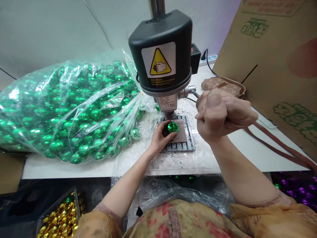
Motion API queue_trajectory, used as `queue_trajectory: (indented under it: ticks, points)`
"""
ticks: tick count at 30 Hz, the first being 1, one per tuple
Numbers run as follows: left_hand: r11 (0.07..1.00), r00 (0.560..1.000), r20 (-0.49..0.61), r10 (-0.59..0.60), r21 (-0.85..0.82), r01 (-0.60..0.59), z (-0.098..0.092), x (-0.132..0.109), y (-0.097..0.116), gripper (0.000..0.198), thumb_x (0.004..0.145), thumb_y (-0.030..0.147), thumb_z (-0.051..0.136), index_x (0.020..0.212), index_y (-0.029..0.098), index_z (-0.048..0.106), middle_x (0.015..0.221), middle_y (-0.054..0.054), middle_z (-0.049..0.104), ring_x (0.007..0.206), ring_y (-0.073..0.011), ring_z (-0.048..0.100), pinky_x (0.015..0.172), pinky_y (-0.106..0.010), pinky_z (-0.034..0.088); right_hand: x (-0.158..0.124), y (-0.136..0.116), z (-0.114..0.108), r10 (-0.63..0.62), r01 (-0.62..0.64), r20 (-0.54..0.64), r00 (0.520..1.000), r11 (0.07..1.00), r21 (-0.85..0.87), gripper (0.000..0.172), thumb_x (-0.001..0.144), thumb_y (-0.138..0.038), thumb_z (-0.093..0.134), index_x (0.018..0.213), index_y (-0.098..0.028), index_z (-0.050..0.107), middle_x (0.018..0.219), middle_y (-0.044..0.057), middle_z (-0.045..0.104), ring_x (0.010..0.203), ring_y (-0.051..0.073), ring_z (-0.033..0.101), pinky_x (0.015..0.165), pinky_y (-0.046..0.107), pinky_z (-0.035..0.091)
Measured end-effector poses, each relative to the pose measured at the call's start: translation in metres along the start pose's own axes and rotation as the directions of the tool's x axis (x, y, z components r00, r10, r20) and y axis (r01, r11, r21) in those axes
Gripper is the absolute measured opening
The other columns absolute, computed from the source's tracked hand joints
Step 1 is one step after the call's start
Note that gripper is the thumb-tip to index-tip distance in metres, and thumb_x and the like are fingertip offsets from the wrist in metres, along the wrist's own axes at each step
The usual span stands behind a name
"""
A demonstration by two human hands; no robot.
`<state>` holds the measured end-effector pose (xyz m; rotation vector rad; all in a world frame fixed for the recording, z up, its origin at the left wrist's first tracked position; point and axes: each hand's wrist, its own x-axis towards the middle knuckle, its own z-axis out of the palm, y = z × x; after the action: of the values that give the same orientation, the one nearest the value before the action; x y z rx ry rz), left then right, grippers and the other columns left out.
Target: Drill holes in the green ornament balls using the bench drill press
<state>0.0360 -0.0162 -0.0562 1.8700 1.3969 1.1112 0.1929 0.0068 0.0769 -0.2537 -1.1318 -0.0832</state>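
A small shiny green faceted ball [173, 127] rests on a flat board [182, 135] over the grooved metal base [191, 145] of a bench drill press [160, 29]. My left hand [159, 137] pinches the ball between thumb and fingers, directly beneath the drill's chuck [169, 115]. The bit appears to meet the top of the ball. To the right of the machine, my right hand [218, 114] is closed in a fist around the drill press's feed lever [195, 94], whose end is hidden inside the fingers.
A big clear plastic bag [74, 109] of green balls fills the left of the table. Right stand a cardboard box [277, 66] and a brown bag [220, 85] with a strap. Below the table edge are gold balls [61, 215] in a bin and purple balls [297, 190]. Dark shavings litter the base.
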Motion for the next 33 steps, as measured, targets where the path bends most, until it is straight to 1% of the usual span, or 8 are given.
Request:
queue_trajectory:
  ticks: [9, 13, 19, 24, 26, 28, 31, 33]
  points:
    - [1.0, 1.0, -0.019, 0.021, -0.014, -0.021, 0.002, 0.0, -0.002, 0.052, 0.081, 0.043, 0.079, 0.125, 0.022, 0.064, 0.114, -0.009, 0.069, 0.108, -0.0259, 0.064, 0.095, -0.04, 0.052, -0.007, 0.002, -0.002, -0.062, 0.062, -0.023, 0.998, 0.998, 0.001, 0.051, 0.086, -0.017, 0.059, 0.047, -0.017, 0.027, 0.041, -0.007, 0.029, 0.035, 0.003, 0.033, 0.036, 0.025, 0.026]
    - [1.0, 0.999, -0.021, 0.025, -0.017, -0.025, 0.002, 0.0, -0.003, 0.052, 0.081, 0.044, 0.078, 0.126, 0.022, 0.064, 0.115, -0.01, 0.069, 0.109, -0.0261, 0.063, 0.096, -0.04, 0.051, -0.009, 0.005, -0.004, -0.082, 0.082, -0.018, 0.996, 0.997, 0.013, 0.051, 0.086, -0.015, 0.059, 0.048, -0.018, 0.026, 0.041, -0.007, 0.03, 0.035, 0.003, 0.033, 0.037, 0.025, 0.026]
    - [0.999, 0.999, -0.021, 0.031, -0.022, -0.032, 0.003, 0.0, -0.004, 0.052, 0.081, 0.044, 0.078, 0.126, 0.022, 0.063, 0.116, -0.01, 0.068, 0.11, -0.0262, 0.063, 0.096, -0.04, 0.051, -0.012, 0.008, -0.012, -0.104, 0.102, 0.056, 0.993, 0.994, 0.034, 0.045, 0.083, -0.011, 0.058, 0.049, -0.019, 0.029, 0.041, -0.007, 0.035, 0.035, 0.005, 0.036, 0.036, 0.026, 0.028]
    - [0.999, 0.999, -0.022, 0.029, -0.027, -0.03, 0.003, -0.001, -0.003, 0.053, 0.08, 0.042, 0.079, 0.126, 0.022, 0.063, 0.116, -0.01, 0.069, 0.109, -0.0264, 0.064, 0.096, -0.041, 0.052, -0.02, 0.007, -0.019, -0.129, 0.112, 0.129, 0.983, 0.985, 0.132, 0.044, 0.08, -0.009, 0.059, 0.049, -0.019, 0.03, 0.04, -0.009, 0.033, 0.032, 0.004, 0.032, 0.034, 0.026, 0.025]
    - [0.999, 0.999, -0.029, 0.031, -0.024, -0.032, 0.003, 0.0, -0.002, 0.052, 0.08, 0.041, 0.079, 0.126, 0.022, 0.063, 0.115, -0.01, 0.069, 0.109, -0.0262, 0.064, 0.096, -0.041, 0.052, -0.015, 0.003, -0.015, -0.087, 0.075, 0.113, 0.99, 0.991, 0.108, 0.046, 0.083, -0.011, 0.058, 0.048, -0.018, 0.029, 0.04, -0.008, 0.033, 0.032, 0.004, 0.033, 0.035, 0.026, 0.023]
    - [0.999, 0.999, -0.036, 0.021, -0.024, -0.022, 0.004, 0.0, -0.001, 0.05, 0.08, 0.04, 0.079, 0.125, 0.022, 0.063, 0.114, -0.009, 0.069, 0.108, -0.0256, 0.064, 0.095, -0.04, 0.051, -0.002, -0.003, -0.006, 0.003, -0.007, 0.053, 0.999, 0.998, 0.058, 0.048, 0.087, -0.015, 0.057, 0.047, -0.018, 0.03, 0.041, -0.007, 0.032, 0.034, 0.004, 0.034, 0.037, 0.026, 0.02]
    - [1.0, 0.997, -0.078, -0.004, -0.012, 0.003, 0.004, -0.003, 0.005, 0.046, 0.08, 0.038, 0.079, 0.121, 0.022, 0.062, 0.113, -0.008, 0.068, 0.106, -0.0244, 0.064, 0.093, -0.039, 0.051, 0.025, -0.01, 0.012, 0.171, -0.169, -0.03, 0.985, 0.984, 0.061, 0.044, 0.088, -0.017, 0.062, 0.049, -0.019, 0.043, 0.041, -0.007, 0.036, 0.036, 0.004, 0.031, 0.04, 0.028, 0.023]
    - [0.999, 0.99, -0.141, -0.026, 0.022, 0.03, 0.002, -0.014, 0.014, 0.044, 0.079, 0.038, 0.079, 0.116, 0.023, 0.062, 0.111, -0.008, 0.067, 0.102, -0.0237, 0.063, 0.089, -0.038, 0.051, 0.041, -0.011, 0.02, 0.209, -0.209, 0.013, 0.978, 0.971, 0.119, 0.043, 0.085, -0.02, 0.068, 0.048, -0.018, 0.048, 0.041, -0.007, 0.04, 0.035, 0.003, 0.03, 0.041, 0.027, 0.024]
